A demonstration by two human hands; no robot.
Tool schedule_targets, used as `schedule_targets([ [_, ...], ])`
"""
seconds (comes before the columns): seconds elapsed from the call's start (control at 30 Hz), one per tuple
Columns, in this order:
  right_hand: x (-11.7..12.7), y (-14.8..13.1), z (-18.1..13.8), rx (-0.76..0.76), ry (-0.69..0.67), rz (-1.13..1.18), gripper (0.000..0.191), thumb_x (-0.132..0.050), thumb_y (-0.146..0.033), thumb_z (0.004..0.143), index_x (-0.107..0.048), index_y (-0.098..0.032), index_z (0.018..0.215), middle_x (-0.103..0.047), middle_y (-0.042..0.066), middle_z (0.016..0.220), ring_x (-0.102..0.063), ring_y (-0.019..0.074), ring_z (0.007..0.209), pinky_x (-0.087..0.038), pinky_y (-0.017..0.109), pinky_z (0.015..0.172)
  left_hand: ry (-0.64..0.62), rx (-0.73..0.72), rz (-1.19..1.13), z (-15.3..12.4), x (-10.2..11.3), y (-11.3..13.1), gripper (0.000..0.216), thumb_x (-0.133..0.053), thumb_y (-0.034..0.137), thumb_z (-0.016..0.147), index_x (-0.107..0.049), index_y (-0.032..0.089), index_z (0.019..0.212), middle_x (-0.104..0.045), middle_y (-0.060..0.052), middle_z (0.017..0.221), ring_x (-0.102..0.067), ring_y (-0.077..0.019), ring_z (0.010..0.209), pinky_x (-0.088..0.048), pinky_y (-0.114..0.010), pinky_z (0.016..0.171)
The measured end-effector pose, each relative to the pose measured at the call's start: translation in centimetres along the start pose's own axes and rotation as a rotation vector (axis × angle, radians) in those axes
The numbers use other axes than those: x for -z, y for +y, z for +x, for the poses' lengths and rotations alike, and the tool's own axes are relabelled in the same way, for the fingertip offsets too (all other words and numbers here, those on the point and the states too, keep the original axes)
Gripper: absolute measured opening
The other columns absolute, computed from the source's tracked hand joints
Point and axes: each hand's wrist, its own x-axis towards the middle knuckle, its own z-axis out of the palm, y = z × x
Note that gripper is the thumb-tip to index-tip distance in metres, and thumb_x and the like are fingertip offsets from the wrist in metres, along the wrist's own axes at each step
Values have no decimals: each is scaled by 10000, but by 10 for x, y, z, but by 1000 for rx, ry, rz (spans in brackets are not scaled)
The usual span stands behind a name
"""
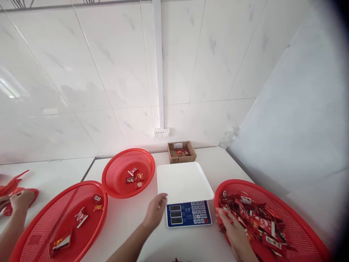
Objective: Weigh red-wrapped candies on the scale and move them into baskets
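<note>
My left hand [156, 210] is beside the near left corner of the white weighing plate [183, 182]. Its fingers are curled together, and whatever they may hold is hidden. Below the plate shows the scale's blue panel [188, 214] with its keypad and dark displays. Over the left rim of a red basket [305, 227], my right hand [231, 227] has its fingers closed around red snack packets [228, 217], partly covered by the hand. Many similar red packets [263, 222] are heaped in that basket.
Two more red baskets, one at the back [114, 178] and one at the near left [96, 233], hold a few packets each. A small cardboard box [182, 159] stands by the wall. At far left, another person's hands [20, 200] handle red plastic bags [12, 187].
</note>
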Motion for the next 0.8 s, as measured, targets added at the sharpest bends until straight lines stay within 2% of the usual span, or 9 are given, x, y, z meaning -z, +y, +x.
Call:
schedule_targets([
  [0.07,-20,-19,-13,-96,-224,51,434,-635,-580,601,-633,-214,836,-622,5,655,-592,178,636,-489,289,581,-265,237,-373,-11,-35,12,449,-506,521,791,-515,219,1123,-619,-75,995,-606,-191,861,-486,-369,773],
  [0.13,-37,-29,-22,-156,-390,58,463,-638,-557,626,-624,-234,957,-648,11,737,-619,187,703,-501,297,620,-458,415,-644,-19,-64,20,522,-490,615,761,-512,231,1114,-603,-74,1026,-619,-184,829,-488,-365,729],
  [0.2,-48,-30,-28,-189,-462,37,505,-640,-545,631,-597,-261,1047,-667,33,916,-635,205,822,-509,303,655,-504,523,-791,-23,-83,22,513,-477,637,757,-535,216,1045,-618,-65,968,-626,-159,744,-477,-344,705],
  [0.27,-53,-25,-29,-206,-484,18,534,-641,-538,627,-577,-276,1088,-643,49,1066,-626,216,911,-513,302,674,-452,590,-829,-22,-93,21,424,-535,569,757,-542,197,961,-632,-44,864,-613,-138,659,-469,-324,687],
  [0.37,-52,-17,-26,-240,-478,31,540,-630,-527,648,-557,-284,1125,-640,50,1068,-637,196,839,-517,307,658,-331,651,-835,-12,-92,22,245,-584,403,767,-524,177,841,-625,-26,771,-597,-134,640,-480,-325,697],
  [0.47,-49,-16,-22,-273,-400,99,507,-644,-510,656,-566,-278,1100,-628,48,1073,-637,159,722,-511,296,632,-180,678,-909,10,-80,34,204,-519,366,818,-521,163,838,-625,-40,773,-602,-133,676,-487,-307,741],
  [0.63,-43,-23,-11,-325,-293,310,404,-685,-487,649,-615,-244,965,-623,8,914,-571,87,631,-452,204,552,-76,592,-937,44,-56,60,429,-399,490,862,-478,161,1126,-567,-129,1154,-591,-163,996,-452,-276,869],
  [0.73,-41,-25,-8,-370,-276,356,357,-678,-487,665,-628,-232,911,-605,-12,842,-527,66,597,-421,181,524,-138,592,-770,37,-52,63,540,-432,519,836,-350,228,1285,-474,-132,1297,-538,-186,1111,-436,-318,897],
  [0.8,-41,-24,-13,-378,-292,357,376,-657,-504,682,-627,-237,945,-613,-5,861,-543,84,648,-433,192,552,-333,567,-665,20,-56,61,569,-496,513,803,-372,234,1283,-490,-129,1282,-538,-206,1106,-431,-348,893],
])
